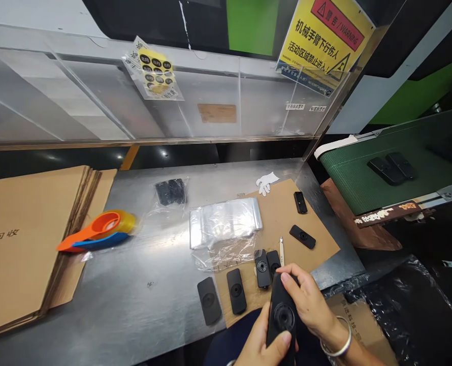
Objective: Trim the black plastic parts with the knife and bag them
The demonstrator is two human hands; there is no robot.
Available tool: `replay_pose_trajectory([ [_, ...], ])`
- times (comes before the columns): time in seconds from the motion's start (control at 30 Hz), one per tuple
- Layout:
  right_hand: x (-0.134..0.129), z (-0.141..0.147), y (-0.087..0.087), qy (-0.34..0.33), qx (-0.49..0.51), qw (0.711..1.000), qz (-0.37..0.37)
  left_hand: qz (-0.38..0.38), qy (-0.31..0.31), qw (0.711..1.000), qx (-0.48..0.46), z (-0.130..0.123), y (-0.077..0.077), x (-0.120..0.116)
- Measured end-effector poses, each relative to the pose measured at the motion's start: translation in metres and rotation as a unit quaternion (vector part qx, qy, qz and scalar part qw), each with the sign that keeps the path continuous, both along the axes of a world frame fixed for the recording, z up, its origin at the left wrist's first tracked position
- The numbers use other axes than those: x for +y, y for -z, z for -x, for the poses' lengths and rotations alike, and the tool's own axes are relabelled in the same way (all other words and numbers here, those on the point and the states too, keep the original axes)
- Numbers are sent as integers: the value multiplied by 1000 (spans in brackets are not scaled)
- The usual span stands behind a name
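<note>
Both of my hands hold one black oblong plastic part (283, 300) with a round recess near its middle, close to the table's front edge. My left hand (262, 338) grips its lower end, thumb on the face below the recess. Around the upper end my right hand (310, 297) is closed, with a bracelet on the wrist. Similar black parts lie to the left, one (236, 291) on brown cardboard and one (209, 301) at its edge. Two more (262, 268) sit just behind the held part, beside a thin light-coloured tool (281, 251).
Clear plastic bags (226, 221) lie mid-table. Cardboard sheets (31, 239) and an orange tape dispenser (96, 231) are at left. A white glove (266, 183) lies at the back; a green conveyor (363, 178) with black parts stands right.
</note>
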State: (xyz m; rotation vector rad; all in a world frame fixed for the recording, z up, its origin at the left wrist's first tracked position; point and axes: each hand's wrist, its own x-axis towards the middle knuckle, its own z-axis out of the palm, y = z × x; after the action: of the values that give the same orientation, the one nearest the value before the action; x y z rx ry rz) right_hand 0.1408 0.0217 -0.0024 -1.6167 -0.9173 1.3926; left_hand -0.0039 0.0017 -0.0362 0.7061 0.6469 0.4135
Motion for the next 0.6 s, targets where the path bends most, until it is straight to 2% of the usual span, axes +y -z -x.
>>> replay_pose_trajectory([
  [0.1, 6, 5, 4, 35, -38, 999, 3, -11, -4, 1000, 13, -1, 2, -2],
  [0.2, 12, 5, 1, 81, -9, 996, 24, 5, 12, 999, -35, -3, -1, 3],
  [0.37, 14, -4, -7, 44, 62, 997, 14, 57, 24, 994, -87, -3, -6, 12],
  [0.6, 9, -6, -5, 6, -18, 1000, 12, 16, -97, 994, -52, -2, -3, 28],
])
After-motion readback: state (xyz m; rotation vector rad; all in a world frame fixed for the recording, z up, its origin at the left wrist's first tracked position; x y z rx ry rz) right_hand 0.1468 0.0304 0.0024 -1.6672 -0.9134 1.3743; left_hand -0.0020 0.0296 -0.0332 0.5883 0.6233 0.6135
